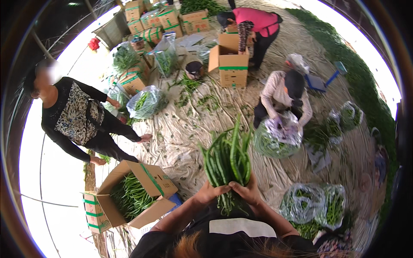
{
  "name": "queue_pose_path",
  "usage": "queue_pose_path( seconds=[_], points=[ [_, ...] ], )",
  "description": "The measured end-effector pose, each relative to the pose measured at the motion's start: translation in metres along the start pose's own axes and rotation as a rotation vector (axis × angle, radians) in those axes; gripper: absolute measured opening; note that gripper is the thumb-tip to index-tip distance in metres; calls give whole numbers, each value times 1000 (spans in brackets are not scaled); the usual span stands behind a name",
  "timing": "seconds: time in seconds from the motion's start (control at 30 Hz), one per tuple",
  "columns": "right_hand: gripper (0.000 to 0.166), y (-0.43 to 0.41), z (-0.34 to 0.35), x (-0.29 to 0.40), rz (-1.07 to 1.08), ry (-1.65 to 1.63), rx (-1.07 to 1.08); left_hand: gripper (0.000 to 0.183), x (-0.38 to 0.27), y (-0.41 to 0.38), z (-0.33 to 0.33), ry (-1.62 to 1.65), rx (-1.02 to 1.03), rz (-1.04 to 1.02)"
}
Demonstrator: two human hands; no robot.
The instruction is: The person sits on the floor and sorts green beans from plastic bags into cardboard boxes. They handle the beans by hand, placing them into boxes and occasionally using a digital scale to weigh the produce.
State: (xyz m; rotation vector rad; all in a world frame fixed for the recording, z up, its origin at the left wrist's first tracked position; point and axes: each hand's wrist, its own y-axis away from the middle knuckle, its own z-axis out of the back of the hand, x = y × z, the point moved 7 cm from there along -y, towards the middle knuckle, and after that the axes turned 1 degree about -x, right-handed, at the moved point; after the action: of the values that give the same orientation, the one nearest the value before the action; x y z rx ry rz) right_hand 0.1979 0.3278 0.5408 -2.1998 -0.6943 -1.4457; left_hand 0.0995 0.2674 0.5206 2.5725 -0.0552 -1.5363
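Observation:
Both my hands clasp a bunch of long green chili peppers (227,158) in front of my chest, stems down and tips up. My left hand (209,193) wraps its left side and my right hand (249,190) its right side, with the thumbs almost meeting at the front. The fingers behind the bunch are hidden. To the lower left, an open cardboard box (150,180) with green tape holds many more long green peppers (134,195).
One person (77,113) stands at left. Another (258,22) bends over a tall carton (234,72); a third (285,93) crouches handling a plastic bag of greens (277,138). Bagged peppers (334,204) lie at lower right, stacked cartons (169,19) at the back, on a wrinkled ground sheet (180,145).

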Motion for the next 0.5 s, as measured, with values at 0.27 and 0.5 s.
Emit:
queue_pose_path(
  seconds=[0.27,0.5],
  points=[
    [75,-179,-79,-45,-77,-19,487,55,-83,-51,122,-97,-519,-146],
    [71,-355,-140,-92,-193,27,686,61,-164,-145,239,-43,-672,-241]
  ],
)
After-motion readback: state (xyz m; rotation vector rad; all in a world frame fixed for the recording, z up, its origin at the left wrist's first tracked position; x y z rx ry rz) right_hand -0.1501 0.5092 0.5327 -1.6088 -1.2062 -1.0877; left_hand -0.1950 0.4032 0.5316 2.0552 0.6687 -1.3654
